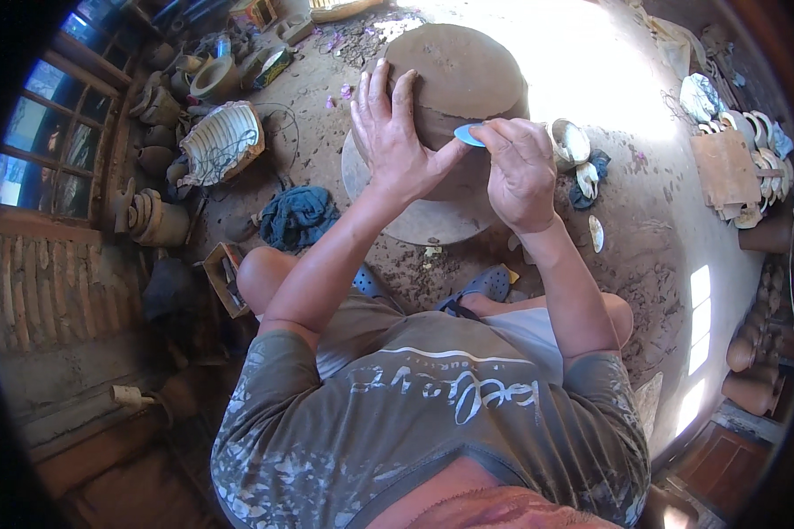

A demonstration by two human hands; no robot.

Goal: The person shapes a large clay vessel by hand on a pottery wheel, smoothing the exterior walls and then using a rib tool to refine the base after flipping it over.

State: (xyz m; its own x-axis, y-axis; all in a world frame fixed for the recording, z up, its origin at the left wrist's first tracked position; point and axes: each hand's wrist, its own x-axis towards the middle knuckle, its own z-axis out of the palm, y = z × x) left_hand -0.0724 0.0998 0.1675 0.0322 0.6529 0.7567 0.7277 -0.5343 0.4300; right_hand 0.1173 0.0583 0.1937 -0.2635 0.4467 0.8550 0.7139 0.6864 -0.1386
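A large brown clay form with a broad flat top stands on a round grey wheel head between my knees. My left hand lies against its left side, fingers spread and pointing up toward the rim, thumb stretched toward the right. In my right hand a thin blue rounded scraper is pinched between thumb and fingers. The scraper sits at the near edge of the clay, close to my left thumb tip. The clay's lower near side is partly hidden by my hands.
A dark blue cloth lies left of the wheel, beside a ribbed pale container. To the right stand a small pot and a white oval piece. Clay pots line the right wall. Clay crumbs cover the floor.
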